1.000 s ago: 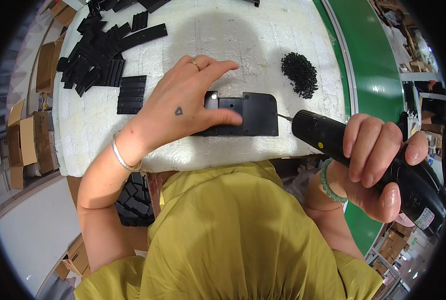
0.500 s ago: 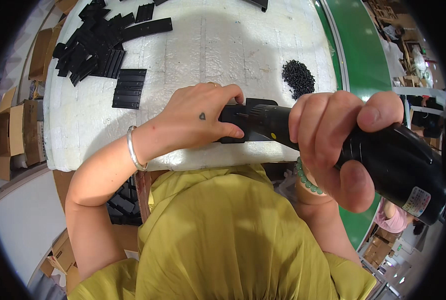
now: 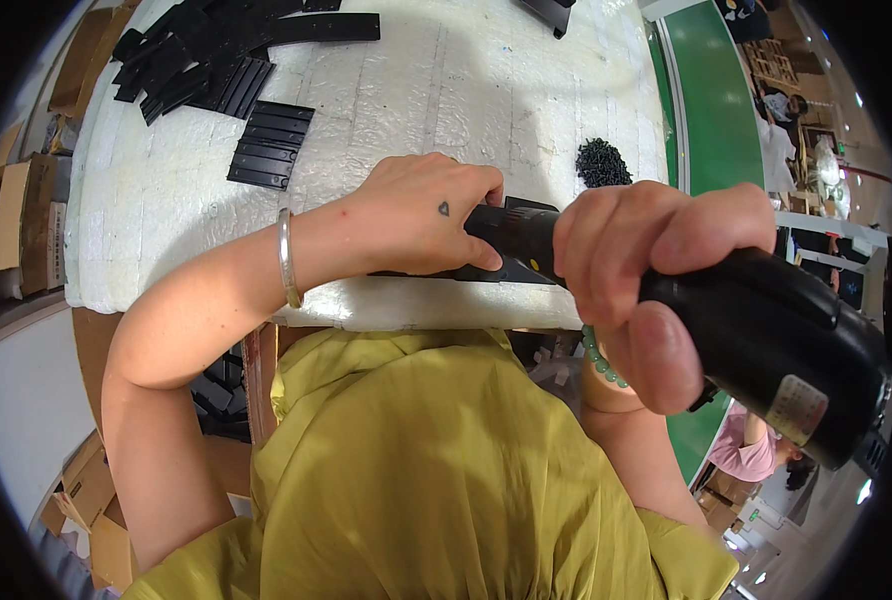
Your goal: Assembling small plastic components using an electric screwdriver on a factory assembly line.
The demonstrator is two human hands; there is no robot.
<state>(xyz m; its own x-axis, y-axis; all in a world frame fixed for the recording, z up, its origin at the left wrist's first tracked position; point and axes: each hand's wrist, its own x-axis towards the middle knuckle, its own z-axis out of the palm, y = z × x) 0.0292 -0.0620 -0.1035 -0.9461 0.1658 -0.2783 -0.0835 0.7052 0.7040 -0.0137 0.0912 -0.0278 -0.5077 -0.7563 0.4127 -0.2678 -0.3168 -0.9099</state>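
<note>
My right hand (image 3: pixel 656 265) is wrapped round a black electric screwdriver (image 3: pixel 781 345), which slants down to the left toward the white table (image 3: pixel 446 110). Close to the screwdriver's nose, my left hand (image 3: pixel 411 215) is closed over a black plastic part (image 3: pixel 516 271) lying near the table's front edge. Its thumb and forefinger sit on either side of the nose. The fingertips and the driver's bit are mostly hidden, as is much of the part. A heap of small black screws (image 3: pixel 603 163) lies just beyond my right hand.
A pile of black plastic pieces (image 3: pixel 191 55) fills the far left of the table, with a ribbed black panel (image 3: pixel 272 143) nearer. Another black piece (image 3: pixel 551 14) lies at the far edge. Cardboard boxes (image 3: pixel 26 215) stand at left; a green surface (image 3: pixel 721 105) runs along the right.
My left hand has shifted slightly right relative to my body. The screwdriver's rear end has swung a little lower, still in my right hand. The view has shifted too.
</note>
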